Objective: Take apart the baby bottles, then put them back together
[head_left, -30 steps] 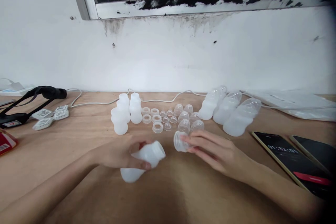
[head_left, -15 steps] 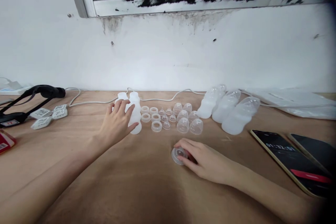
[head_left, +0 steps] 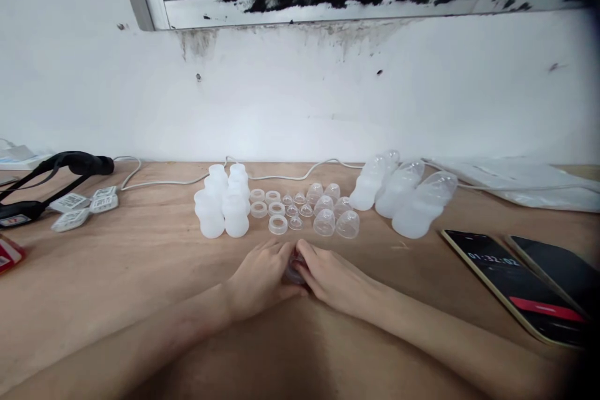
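At the middle of the table, my left hand (head_left: 260,275) and my right hand (head_left: 335,278) meet around a clear bottle nipple with its ring (head_left: 294,272). Fingers of both hands are closed on it and cover most of it. Just beyond them lie several loose rings (head_left: 278,224), small clear nipples (head_left: 295,222) and clear domed caps (head_left: 324,223). White baby bottle bodies (head_left: 212,215) without caps stand in a group behind my left hand. To the right of the caps are several capped baby bottles (head_left: 412,215).
Two phones (head_left: 497,275) lie at the right, one showing a timer. A clear plastic bag (head_left: 525,184) and a white cable (head_left: 309,173) run along the wall. On the left are a black strapped device (head_left: 23,209), white labelled packets (head_left: 70,219) and a red package (head_left: 8,254).
My left hand has left the white bottle bodies and come down to the middle, closing on the nipple and ring. My right hand has shifted slightly left with them.
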The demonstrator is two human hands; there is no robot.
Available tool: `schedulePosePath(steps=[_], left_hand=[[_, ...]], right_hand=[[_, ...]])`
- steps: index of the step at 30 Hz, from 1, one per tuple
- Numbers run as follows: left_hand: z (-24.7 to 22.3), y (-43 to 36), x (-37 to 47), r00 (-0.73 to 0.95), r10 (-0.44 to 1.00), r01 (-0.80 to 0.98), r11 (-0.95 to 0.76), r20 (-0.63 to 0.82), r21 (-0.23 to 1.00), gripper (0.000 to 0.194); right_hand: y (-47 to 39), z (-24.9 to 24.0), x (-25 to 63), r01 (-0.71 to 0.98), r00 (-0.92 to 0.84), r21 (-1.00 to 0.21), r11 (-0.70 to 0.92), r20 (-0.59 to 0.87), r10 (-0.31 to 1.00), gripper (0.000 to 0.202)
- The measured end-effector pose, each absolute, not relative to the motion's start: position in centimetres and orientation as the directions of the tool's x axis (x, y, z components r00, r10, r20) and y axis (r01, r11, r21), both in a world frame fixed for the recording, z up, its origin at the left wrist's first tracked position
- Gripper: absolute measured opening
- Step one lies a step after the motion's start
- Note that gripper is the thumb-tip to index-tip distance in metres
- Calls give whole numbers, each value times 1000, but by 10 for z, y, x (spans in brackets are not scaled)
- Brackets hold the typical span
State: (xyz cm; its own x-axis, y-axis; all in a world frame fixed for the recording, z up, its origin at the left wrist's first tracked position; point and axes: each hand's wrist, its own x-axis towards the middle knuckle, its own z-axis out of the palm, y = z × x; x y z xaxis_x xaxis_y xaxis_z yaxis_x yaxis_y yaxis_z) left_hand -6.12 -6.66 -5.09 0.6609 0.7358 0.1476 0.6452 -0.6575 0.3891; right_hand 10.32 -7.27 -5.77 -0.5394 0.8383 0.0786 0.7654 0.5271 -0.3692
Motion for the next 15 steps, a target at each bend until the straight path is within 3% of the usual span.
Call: schedulePosePath(steps=[4, 9, 11, 15], left_hand=[[-51, -54, -62, 642, 763, 613, -570, 76, 547, 35], [-40, -49, -74, 712, 702, 572, -586, 6, 574, 33], [-37, -50, -77, 724, 690, 574, -586, -19, 572, 33], [-35, -53, -77, 718, 696, 613, -608, -34, 505, 31]], right_hand=[[-68, -54, 98, 693, -484, -570, 441, 85, 871, 13], [-66, -55, 98, 415, -512, -904, 101, -139, 848, 23], [-65, -59, 99, 281, -585, -960, 9, -164, 795, 27], [-57, -67, 104, 129, -722, -991, -26, -112, 683, 28]])
